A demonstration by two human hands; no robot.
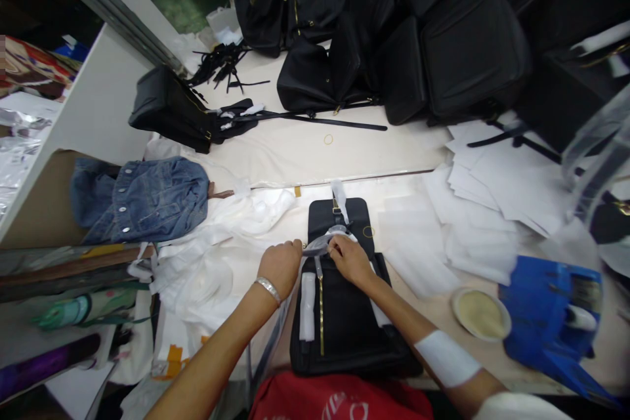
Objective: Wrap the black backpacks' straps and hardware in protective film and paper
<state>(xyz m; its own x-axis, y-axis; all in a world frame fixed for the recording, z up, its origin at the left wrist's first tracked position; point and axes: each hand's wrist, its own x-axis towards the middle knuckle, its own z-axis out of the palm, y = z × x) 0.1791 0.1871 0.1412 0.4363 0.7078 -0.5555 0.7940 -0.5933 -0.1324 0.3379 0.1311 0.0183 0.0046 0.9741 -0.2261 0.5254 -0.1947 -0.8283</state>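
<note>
A black bag point(344, 315) lies flat on the table in front of me, with a gold zip running down it and white wrapping on its strap. My left hand point(281, 265), with a silver bracelet at the wrist, is closed on one end of a grey-white strip of wrapping point(319, 244). My right hand point(350, 257) pinches the other end of that strip over the bag's upper part. Both hands rest on the bag.
A heap of black bags point(443, 46) fills the table's far side, with one more black bag point(170, 108) at the left. A denim jacket point(147, 200) and white wrapping lie at left, white paper sheets point(492, 197) at right, a blue holder point(551, 315) and a round dish point(481, 314) near right.
</note>
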